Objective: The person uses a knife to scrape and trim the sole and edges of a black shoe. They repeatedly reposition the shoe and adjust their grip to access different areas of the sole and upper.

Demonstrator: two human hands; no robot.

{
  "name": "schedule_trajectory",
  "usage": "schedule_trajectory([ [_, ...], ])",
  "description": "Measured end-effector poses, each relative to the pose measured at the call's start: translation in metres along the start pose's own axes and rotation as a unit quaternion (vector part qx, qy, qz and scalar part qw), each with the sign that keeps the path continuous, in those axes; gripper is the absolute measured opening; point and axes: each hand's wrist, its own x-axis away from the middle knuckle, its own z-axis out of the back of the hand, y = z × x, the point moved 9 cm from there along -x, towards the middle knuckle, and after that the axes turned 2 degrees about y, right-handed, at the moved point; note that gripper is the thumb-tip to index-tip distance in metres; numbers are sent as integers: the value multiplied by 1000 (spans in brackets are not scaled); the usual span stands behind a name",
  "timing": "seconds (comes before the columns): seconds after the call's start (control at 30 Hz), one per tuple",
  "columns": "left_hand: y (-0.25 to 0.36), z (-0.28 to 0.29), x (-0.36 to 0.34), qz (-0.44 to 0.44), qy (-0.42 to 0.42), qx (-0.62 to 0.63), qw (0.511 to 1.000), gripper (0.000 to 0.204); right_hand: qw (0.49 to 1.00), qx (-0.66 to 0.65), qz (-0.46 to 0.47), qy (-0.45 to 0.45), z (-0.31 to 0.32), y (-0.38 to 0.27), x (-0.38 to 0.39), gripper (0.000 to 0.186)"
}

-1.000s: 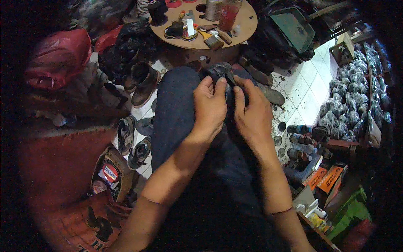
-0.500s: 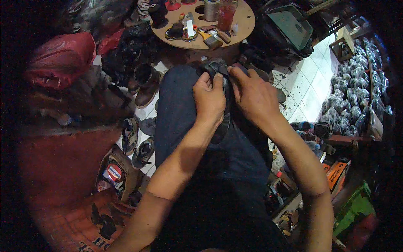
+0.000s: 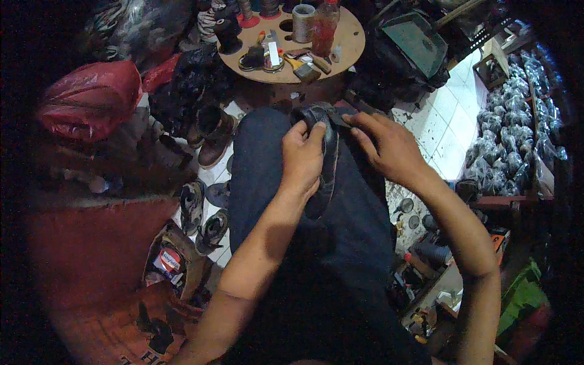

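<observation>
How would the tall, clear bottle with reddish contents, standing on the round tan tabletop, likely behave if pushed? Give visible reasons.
The bottle would probably tip if pushed high, being taller than wide. It may feel heavier than an empty one, since red shows through much of its body. If toppled, its rounded sides could let it roll across the tabletop.

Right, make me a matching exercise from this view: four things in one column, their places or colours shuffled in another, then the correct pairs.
Things:
1. dark shoe
2. yellow-handled paintbrush
3. dustpan
4. large red plastic bag

Places or colours:
A. dull green
B. toward the far left of the picture
C. held in the left grip
D. lying on the round tabletop

Pairs: 1-C, 2-D, 3-A, 4-B
</observation>
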Motion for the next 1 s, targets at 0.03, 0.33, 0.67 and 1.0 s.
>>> schedule_trajectory([
  [0.03,-1,0,1,22,-4,9,1000,16,1000,-25,-2,-9,-2,0,5,27],
  [0.33,8,0,6,66,-40,66,995,18,920,-279,-226,155,-4,95,79,33],
  [0.67,52,-5,27,33,-59,-170,983,21,868,-181,-446,121,-147,309,172,45],
  [1.0,36,-3,15,97,-49,-92,990,29,927,-45,-372,-17,-318,351,171,34],
])
